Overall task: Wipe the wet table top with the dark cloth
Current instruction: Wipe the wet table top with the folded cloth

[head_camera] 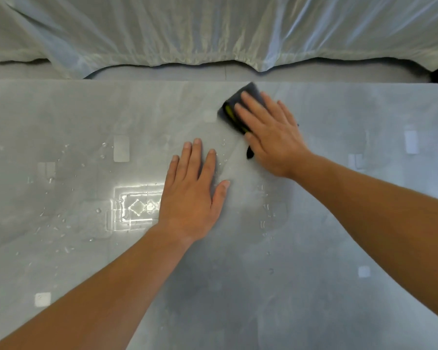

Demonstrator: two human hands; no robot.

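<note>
Dark cloth (240,102), folded with a yellow stripe, is pressed flat at one o'clock under the straight-fingered right hand (271,132). Left hand (195,188) is laid flat, holding nothing, on the smooth grey table top (314,274); water droplets (61,223) are scattered at nine o'clock, and pale sheeting (213,29) is draped beyond.

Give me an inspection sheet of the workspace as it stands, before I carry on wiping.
Surface: grey table top, wet; droplets and a shiny puddle lie mostly left of the hands.
Job's things: dark cloth with a yellow-green stripe, lying on the table near the far edge.
Clutter: nothing seen.
Hands: right hand presses flat on the cloth; left hand rests flat on bare table, apart from the cloth.
Cables: nothing seen.
Surroundings: pale sheer fabric draped beyond the far edge.
</note>
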